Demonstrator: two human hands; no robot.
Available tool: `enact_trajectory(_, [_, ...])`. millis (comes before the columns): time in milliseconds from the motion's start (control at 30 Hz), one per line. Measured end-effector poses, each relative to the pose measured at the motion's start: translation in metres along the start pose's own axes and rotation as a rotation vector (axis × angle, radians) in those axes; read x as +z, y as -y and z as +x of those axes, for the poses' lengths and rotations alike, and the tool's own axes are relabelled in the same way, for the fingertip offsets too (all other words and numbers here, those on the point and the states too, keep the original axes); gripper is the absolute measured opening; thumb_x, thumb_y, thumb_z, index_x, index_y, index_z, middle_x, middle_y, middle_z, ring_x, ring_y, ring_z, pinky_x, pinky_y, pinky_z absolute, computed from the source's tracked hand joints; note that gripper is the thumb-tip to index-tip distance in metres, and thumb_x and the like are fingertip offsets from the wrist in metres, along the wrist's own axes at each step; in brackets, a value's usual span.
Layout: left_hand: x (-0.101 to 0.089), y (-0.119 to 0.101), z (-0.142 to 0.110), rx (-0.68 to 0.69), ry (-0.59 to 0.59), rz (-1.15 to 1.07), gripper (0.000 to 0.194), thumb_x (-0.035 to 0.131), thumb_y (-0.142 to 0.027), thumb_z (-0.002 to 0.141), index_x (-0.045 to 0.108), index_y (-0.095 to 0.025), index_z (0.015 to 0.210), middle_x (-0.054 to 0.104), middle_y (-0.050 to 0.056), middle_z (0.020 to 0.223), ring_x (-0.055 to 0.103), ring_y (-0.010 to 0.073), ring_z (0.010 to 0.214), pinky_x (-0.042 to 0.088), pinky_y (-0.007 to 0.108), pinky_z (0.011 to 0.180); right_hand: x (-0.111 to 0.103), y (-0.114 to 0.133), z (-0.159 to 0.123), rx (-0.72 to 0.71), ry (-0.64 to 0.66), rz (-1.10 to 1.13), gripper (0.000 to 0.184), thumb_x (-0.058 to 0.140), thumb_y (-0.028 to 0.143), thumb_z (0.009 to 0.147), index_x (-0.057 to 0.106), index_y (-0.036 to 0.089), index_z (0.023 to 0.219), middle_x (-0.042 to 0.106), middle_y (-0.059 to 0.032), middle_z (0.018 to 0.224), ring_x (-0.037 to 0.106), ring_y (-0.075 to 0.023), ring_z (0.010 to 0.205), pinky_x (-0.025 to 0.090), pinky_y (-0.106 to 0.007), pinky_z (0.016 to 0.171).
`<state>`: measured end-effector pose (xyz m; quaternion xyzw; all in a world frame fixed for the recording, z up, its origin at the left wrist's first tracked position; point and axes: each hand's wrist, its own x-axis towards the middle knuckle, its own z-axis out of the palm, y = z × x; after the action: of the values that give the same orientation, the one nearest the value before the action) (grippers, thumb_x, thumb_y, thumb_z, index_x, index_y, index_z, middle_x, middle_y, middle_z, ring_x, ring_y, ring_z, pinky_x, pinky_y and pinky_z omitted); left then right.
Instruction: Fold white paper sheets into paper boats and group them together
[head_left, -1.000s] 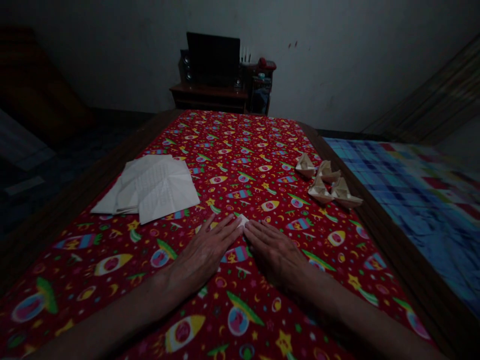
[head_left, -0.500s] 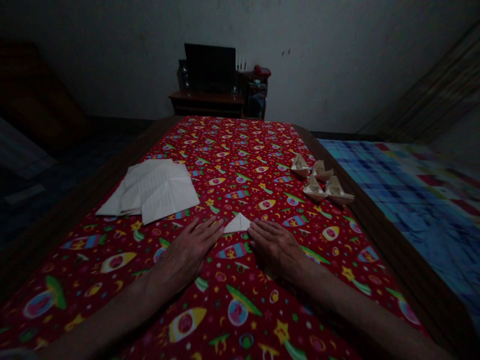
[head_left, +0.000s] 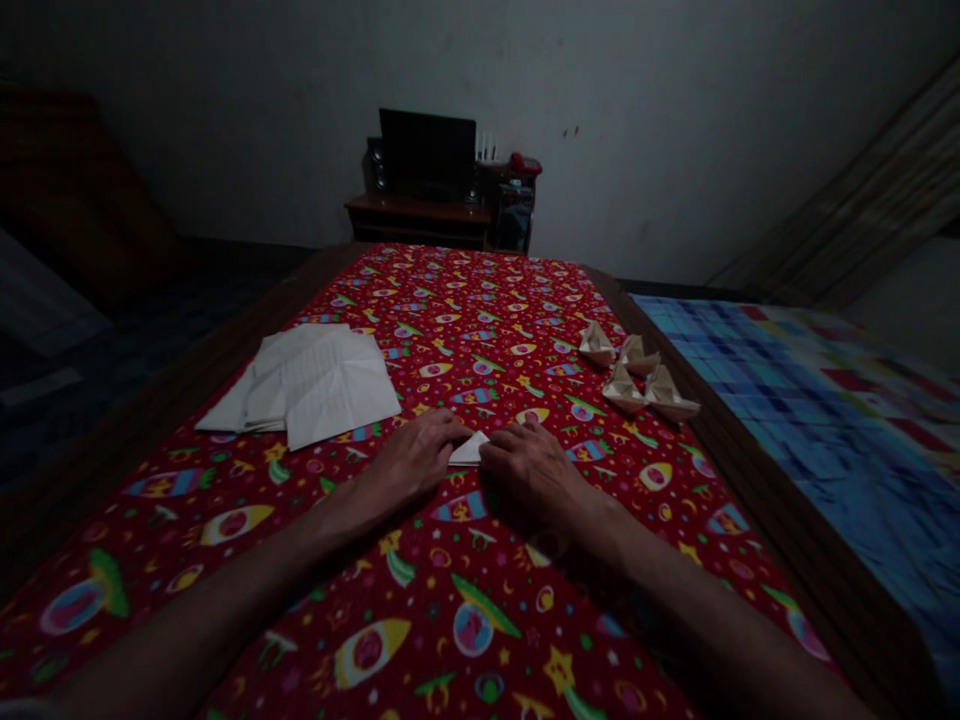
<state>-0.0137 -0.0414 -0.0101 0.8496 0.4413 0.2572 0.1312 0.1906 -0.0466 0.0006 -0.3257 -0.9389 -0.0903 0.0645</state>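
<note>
A small piece of folded white paper (head_left: pixel 468 452) lies on the red patterned cloth (head_left: pixel 480 560), its middle showing between my two hands. My left hand (head_left: pixel 420 450) has curled fingers closed on the paper's left end. At the right end, my right hand (head_left: pixel 534 465) grips it with bent fingers. Both hands cover the paper's corners, and the thumbs are mostly hidden. To the left is a fanned stack of creased paper sheets (head_left: pixel 341 385). Several folded paper boats (head_left: pixel 626 388) stand grouped at the right edge of the cloth.
A brown wooden border (head_left: pixel 720 460) runs along the cloth's sides. Beyond the far end stand a dark monitor (head_left: pixel 427 152) on a wooden desk (head_left: pixel 420 215) and a red telephone (head_left: pixel 525 163). A blue checked sheet (head_left: pixel 757 370) lies at the right.
My hands lay flat over the folded paper, then slid apart and uncovered its triangular shape. Now the fingers have curled in and grip both ends. The view has tilted slightly.
</note>
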Motion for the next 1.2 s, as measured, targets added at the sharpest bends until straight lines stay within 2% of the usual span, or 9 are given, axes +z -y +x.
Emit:
enact_trajectory(133, [0.002,-0.001,-0.005,-0.159,-0.103,-0.180,0.035,0.037,-0.017,0.088,0.062,-0.016,0.111,0.068,0.005,0.092,0.063,0.0154,0.083,0.048,0.028,0.077,0.005,0.001,-0.003,-0.009,-0.091,-0.025,0.010,0.048,0.020,0.091,0.058,0.018,0.087,0.062,-0.0041,0.084,0.052,-0.0182,0.081,0.033,-0.033,0.077])
enact_trajectory(233, [0.000,-0.010,-0.005,-0.281,-0.098,-0.289,0.042,0.030,-0.031,0.093,0.054,-0.014,0.122,0.069,0.007,0.096,0.064,0.0176,0.087,0.049,0.031,0.082,0.012,0.003,-0.006,0.030,-0.246,-0.014,0.015,0.045,0.017,0.092,0.059,0.016,0.089,0.065,-0.0053,0.086,0.054,-0.0169,0.079,0.035,-0.030,0.073])
enact_trajectory(300, [0.001,-0.018,-0.005,-0.286,-0.088,-0.305,0.046,0.029,-0.036,0.094,0.051,-0.013,0.126,0.067,0.008,0.103,0.062,0.0194,0.095,0.047,0.034,0.088,0.016,0.004,-0.007,0.069,-0.337,0.007,0.016,0.044,0.016,0.092,0.060,0.016,0.089,0.066,-0.0048,0.084,0.055,-0.0160,0.075,0.036,-0.029,0.069])
enact_trajectory(400, [0.010,-0.028,-0.007,-0.225,-0.121,-0.249,0.050,0.042,-0.037,0.088,0.044,-0.013,0.132,0.060,0.011,0.115,0.057,0.0213,0.105,0.046,0.036,0.092,0.020,0.004,-0.008,0.101,-0.400,0.040,0.017,0.043,0.018,0.092,0.060,0.015,0.090,0.066,-0.0041,0.080,0.055,-0.0155,0.071,0.036,-0.028,0.065])
enact_trajectory(667, [0.024,-0.029,-0.007,-0.271,-0.220,-0.195,0.040,0.047,-0.013,0.080,0.053,-0.016,0.120,0.055,0.006,0.097,0.056,0.0177,0.091,0.049,0.033,0.083,0.026,0.012,-0.006,0.189,-0.446,0.135,0.017,0.047,0.022,0.090,0.060,0.018,0.079,0.061,0.0000,0.065,0.051,-0.0127,0.059,0.031,-0.026,0.057])
enact_trajectory(800, [0.020,-0.032,-0.008,-0.185,-0.209,-0.195,0.047,0.043,-0.004,0.077,0.052,-0.018,0.121,0.055,0.005,0.098,0.055,0.0163,0.092,0.048,0.030,0.083,0.021,0.014,-0.003,0.195,-0.448,0.107,0.016,0.048,0.024,0.090,0.060,0.018,0.081,0.061,-0.0009,0.066,0.052,-0.0132,0.060,0.030,-0.025,0.056])
enact_trajectory(900, [0.015,-0.037,-0.008,-0.109,-0.207,-0.157,0.054,0.043,-0.002,0.075,0.048,-0.019,0.126,0.052,0.005,0.099,0.053,0.0156,0.091,0.048,0.028,0.081,0.017,0.015,0.000,0.183,-0.496,0.112,0.019,0.044,0.022,0.091,0.060,0.017,0.081,0.060,-0.0021,0.065,0.051,-0.0136,0.059,0.031,-0.025,0.055])
enact_trajectory(1000, [0.012,-0.039,-0.005,-0.127,-0.253,-0.136,0.060,0.046,-0.003,0.074,0.042,-0.019,0.132,0.050,0.004,0.096,0.052,0.0147,0.083,0.048,0.028,0.076,0.014,0.016,0.002,0.183,-0.530,0.274,0.022,0.041,0.019,0.091,0.056,0.016,0.075,0.059,-0.0021,0.063,0.050,-0.0120,0.056,0.033,-0.023,0.054])
enact_trajectory(1200, [0.014,-0.035,-0.003,-0.162,-0.208,-0.212,0.042,0.050,-0.012,0.078,0.053,-0.016,0.120,0.055,0.002,0.081,0.052,0.0135,0.069,0.048,0.026,0.065,0.010,0.019,0.001,0.333,-0.396,0.581,0.007,0.047,0.018,0.084,0.054,0.017,0.086,0.061,0.0003,0.069,0.053,-0.0102,0.057,0.036,-0.019,0.055])
